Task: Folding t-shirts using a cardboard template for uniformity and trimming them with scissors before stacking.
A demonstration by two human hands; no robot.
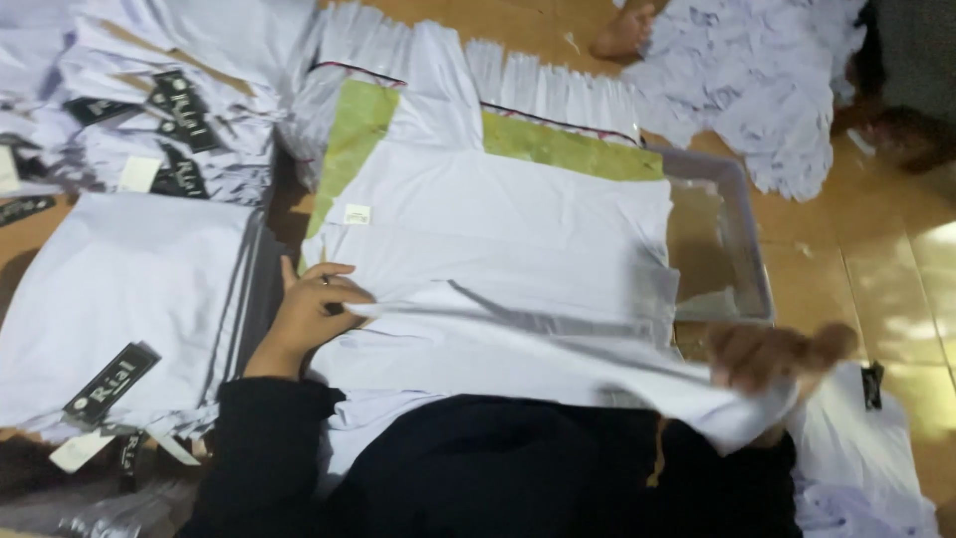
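The left hand [309, 314] lies flat, fingers spread, pressing down on the left edge of a white folded cotton garment [498, 259]; a dark ring shows on one finger, and the grip is wide, holding nothing, only pinning the cloth. Its dark sleeve [264, 448] runs back to the near edge of the view. The right hand [782, 354] is blurred at the near right, fingers curled round the garment's near right corner, so its grip is closed on the cloth, lifting that corner slightly off the pile.

The garment lies spread in the middle of the scene over a yellow-green flat cardboard sheet [558, 144], whose far and left edges show past the cloth. All of it rests on a tan tiled floor [896, 269], which shines at the right.

A clear plastic rectangular tray [742, 234] sits just right of the garment, partly under it; what it contains cannot be told. To the left lies a stack of white folded garments with a black hang tag [119, 299]. Far left is a heap of white garments with black tags [169, 110]. Beyond the cardboard, a row of white pleated cloth [558, 85] runs across. At the far right, another person's bare foot [625, 35] rests beside a loose pile of white fabric [767, 80].
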